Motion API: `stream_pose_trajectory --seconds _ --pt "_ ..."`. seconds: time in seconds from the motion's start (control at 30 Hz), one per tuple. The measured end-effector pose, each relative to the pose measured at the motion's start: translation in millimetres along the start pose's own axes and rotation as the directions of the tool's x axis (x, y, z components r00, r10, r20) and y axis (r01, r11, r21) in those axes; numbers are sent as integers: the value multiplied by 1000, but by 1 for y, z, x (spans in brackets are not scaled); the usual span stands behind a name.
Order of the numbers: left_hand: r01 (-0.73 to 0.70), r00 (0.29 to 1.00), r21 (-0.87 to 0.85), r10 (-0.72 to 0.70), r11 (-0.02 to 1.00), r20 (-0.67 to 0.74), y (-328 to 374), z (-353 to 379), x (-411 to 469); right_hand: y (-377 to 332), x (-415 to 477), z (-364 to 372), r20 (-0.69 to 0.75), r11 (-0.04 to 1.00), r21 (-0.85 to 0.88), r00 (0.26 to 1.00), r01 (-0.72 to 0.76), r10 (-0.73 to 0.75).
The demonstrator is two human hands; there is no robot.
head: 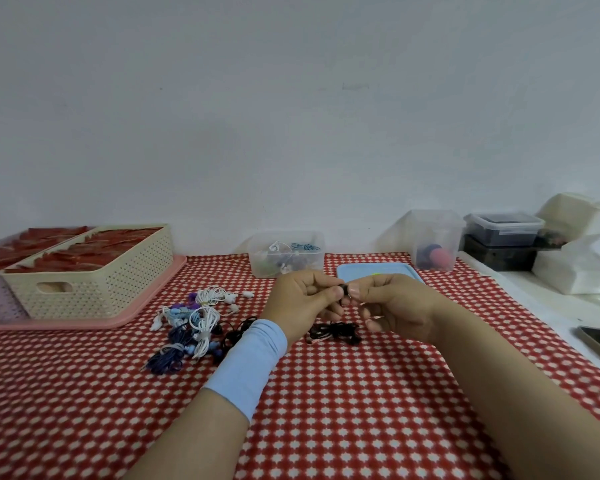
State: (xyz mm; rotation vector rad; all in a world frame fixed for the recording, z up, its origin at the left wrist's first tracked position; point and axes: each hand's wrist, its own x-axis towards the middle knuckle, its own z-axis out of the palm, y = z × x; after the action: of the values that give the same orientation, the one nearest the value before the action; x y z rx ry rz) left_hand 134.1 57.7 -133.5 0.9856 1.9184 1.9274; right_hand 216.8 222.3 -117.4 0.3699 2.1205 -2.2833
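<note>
So, a small black earbud is being pinched right between the two hands. The left hand is curled on it from one side and the right hand from the other, thumbs and fingertips meeting on the bud. It's held up a little above the bench, roughly mid-bench, in front of the clear tub.

Directly under the hands a loose black cable is lying in a messy heap on the checked cloth. Whether it's joined to the bud can't be made out, though that seems likely.

Progress-wise, it looks about midway, maybe a bit past. A pile of bundled earphones is sat to the left, white and blue ones, and most seem to be wound up and tied off already. A few more can be seen dropped in the tub. The black set isn't coiled at all yet, so that one is probably left to be wound, tied and put with the rest. Nothing much can be seen lying on the blue tray beside the tub.
</note>
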Motion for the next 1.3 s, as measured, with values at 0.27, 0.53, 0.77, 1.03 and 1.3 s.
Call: stream_pose_trajectory --seconds 0.27,0.53,0.77,1.03,1.3 --pt "85 995 -110 -89 990 -33 -1 2 1 -2 -5 8 -109 961 -131 960 243 -258" --pt "165 985 -196 -172 967 -15 -2 1 1 -2 -7 8 -85 848 -387 901 362 -424" --pt "166 983 -180 -177 970 -48 0 0 1 -1 -4 12 -141 806 -443 858 392 -494" --pt "209 976 -155 -215 966 -25 1 0 0 -2 -6 11 -83 777 -469 854 421 -513" --pt "201 979 -156 -194 967 60 2 -6 0 -7 -11 8 -45 964 -150 973 219 -228"
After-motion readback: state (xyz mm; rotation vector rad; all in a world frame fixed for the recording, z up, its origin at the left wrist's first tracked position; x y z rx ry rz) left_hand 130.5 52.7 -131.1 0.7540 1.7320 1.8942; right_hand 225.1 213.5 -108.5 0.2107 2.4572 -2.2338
